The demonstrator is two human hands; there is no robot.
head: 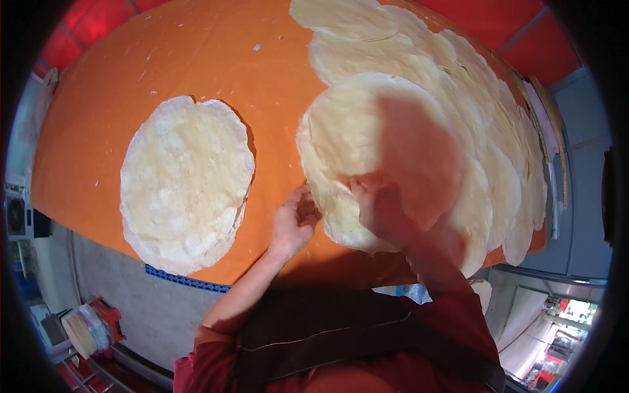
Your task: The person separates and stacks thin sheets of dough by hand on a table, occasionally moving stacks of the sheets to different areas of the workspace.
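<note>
A thin, round, pale dough sheet [344, 127] lies in front of me on top of other sheets. My left hand [296, 221] is at its left edge with curled fingers; whether they grip the rim is hidden. Over the lower middle of the same sheet, my right hand [381, 201] has thumb and forefinger together at a raised crease. Its forearm crosses the sheet's lower right, and a reddish shadow falls beside it. To the left lies a separate stack of round sheets [186, 182], with a second rim showing along its lower right edge.
Overlapping dough sheets [471, 108] cover the right side of the orange tabletop [206, 54]. Small pale flakes dot the surface. A blue perforated plastic edge [186, 279] shows under the near side. Long sticks [550, 123] stand beyond the right end; a fan-like appliance [18, 214] is at far left.
</note>
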